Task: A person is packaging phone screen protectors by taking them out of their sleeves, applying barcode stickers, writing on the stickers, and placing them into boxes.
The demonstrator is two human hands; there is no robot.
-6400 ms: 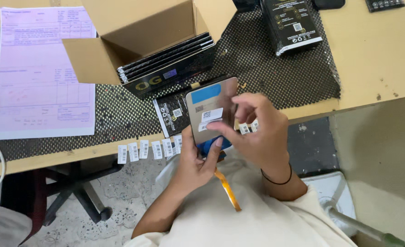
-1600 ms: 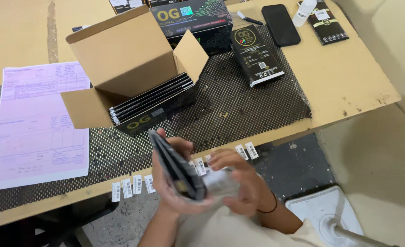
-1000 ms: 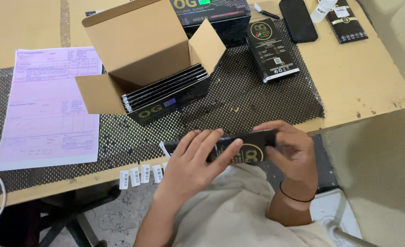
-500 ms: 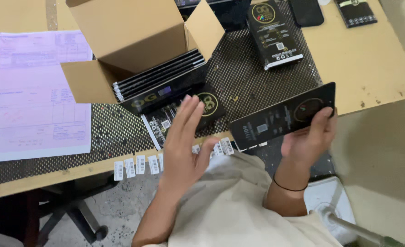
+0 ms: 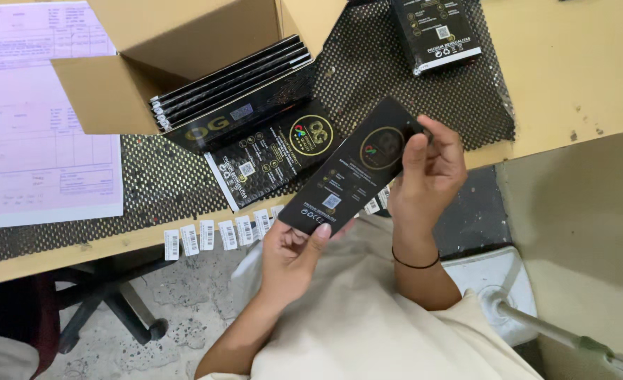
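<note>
Both hands hold a flat black box (image 5: 357, 169) with gold print, tilted over the table's front edge. My left hand (image 5: 294, 257) grips its lower end from below, thumb on the edge. My right hand (image 5: 427, 172) pinches its upper end. A second identical flat black box (image 5: 269, 158) lies on the dotted black mat (image 5: 150, 183) just behind it. An open cardboard carton (image 5: 114, 91) holding several more flat black boxes on edge stands at the back left.
A pink paper form (image 5: 37, 119) lies at the left. A row of small white barcode stickers (image 5: 220, 236) hangs along the wooden table (image 5: 572, 70) edge. Another black box (image 5: 438, 32) stands at the back. A chair base and a white fan base are on the floor.
The held box has come back from the right to the middle, and my left hand, earlier resting on the box lying on the mat, now grips the held box's lower end.
</note>
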